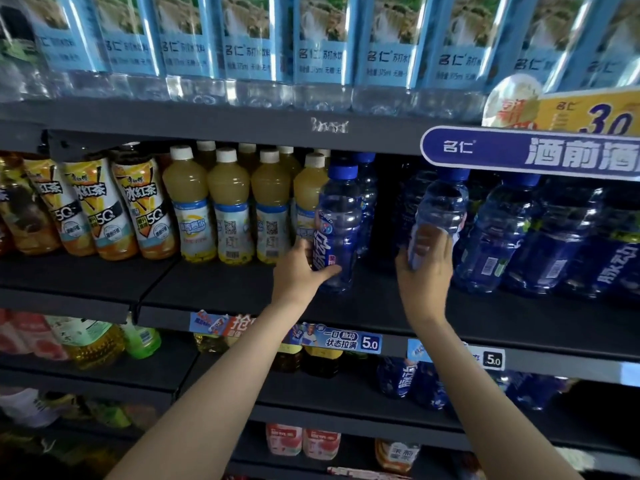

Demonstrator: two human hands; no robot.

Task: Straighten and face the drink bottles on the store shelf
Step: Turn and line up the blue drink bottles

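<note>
On the middle shelf, each hand grips a blue drink bottle.
Left hand wraps an upright bottle; right hand clasps a blurred, tilted one, fingers covering its label. Hands well apart.

Your left hand covers the lower left side of the blue bottle it grips, so you cannot read the whole label there. Your right hand hides the base of the second blue bottle, which is smeared with blur; whether it touches the shelf cannot be told. The water bottles on the top shelf are cut off by the upper edge, caps out of view. The iced tea bottles at far left run off the frame. The yellow price sign is cropped at the right edge. Bottles deep behind the front row sit in shadow, too dark to tell.
</note>
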